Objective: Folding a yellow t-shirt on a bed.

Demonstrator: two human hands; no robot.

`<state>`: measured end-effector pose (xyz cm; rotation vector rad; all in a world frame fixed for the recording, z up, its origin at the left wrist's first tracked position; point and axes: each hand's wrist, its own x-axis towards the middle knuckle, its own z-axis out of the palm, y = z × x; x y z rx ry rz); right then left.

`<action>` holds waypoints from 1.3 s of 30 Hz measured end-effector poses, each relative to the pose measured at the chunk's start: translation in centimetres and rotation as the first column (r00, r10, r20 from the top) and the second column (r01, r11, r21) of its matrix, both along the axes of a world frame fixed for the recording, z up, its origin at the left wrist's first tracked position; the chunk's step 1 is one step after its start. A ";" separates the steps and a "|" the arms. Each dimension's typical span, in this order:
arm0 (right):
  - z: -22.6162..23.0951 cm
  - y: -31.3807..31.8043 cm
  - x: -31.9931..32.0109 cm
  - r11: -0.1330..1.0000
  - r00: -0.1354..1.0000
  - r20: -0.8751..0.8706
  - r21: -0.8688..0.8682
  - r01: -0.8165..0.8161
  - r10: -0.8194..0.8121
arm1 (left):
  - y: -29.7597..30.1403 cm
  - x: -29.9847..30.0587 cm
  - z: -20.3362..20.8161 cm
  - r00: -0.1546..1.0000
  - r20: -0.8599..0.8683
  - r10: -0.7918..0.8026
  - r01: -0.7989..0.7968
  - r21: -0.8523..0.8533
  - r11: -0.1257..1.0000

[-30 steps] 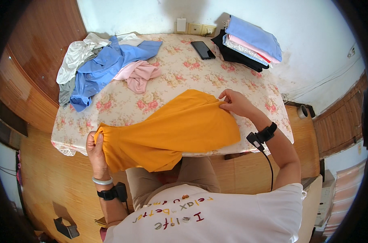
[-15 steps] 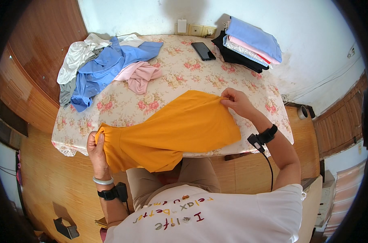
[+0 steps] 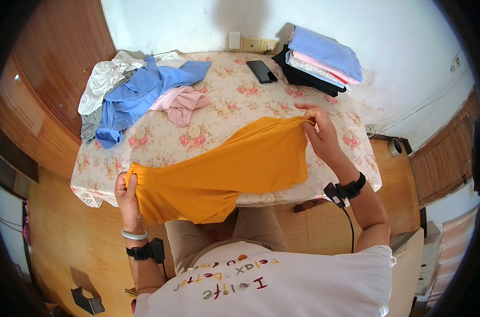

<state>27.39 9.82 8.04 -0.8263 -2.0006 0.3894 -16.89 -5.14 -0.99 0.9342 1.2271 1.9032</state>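
Note:
A plain orange-yellow garment (image 3: 219,171) is stretched sideways between my hands, over the near edge of the table. A band with gathers below it shows at its left end; whether it is a skirt or shorts I cannot tell. My left hand (image 3: 127,196) is closed on the band, thumb on top. At the far right corner, my right hand (image 3: 324,136) pinches the cloth between thumb and fingers, with the index finger partly stretched out. Part of the garment's lower side hangs past the table edge above my lap.
The table has a flowered cloth (image 3: 234,105). A loose heap of blue, white and striped clothes (image 3: 131,92) lies at the far left, beside a crumpled pink garment (image 3: 181,103). Toward the back are a black phone (image 3: 261,72) and a folded clothes stack (image 3: 324,55).
My right hand has moved a little to the right, drawing its corner of the garment along, and its index finger has lifted. My left hand keeps its hold on the band.

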 end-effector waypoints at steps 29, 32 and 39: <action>8.6 -3.6 2.8 0.986 0.971 -0.176 -0.004 0.166 -0.164 | -1.2 -5.4 22.3 0.485 -0.863 0.144 0.093 0.215 0.972; 9.4 -4.0 2.7 0.985 0.962 -0.208 -0.038 0.170 -0.175 | -1.1 -4.7 23.0 0.418 -0.888 0.190 0.037 0.226 0.973; 7.8 -4.6 4.7 0.981 0.985 -0.034 0.083 0.174 -0.171 | -1.3 -2.9 21.9 0.341 -0.940 -0.027 0.208 0.047 0.977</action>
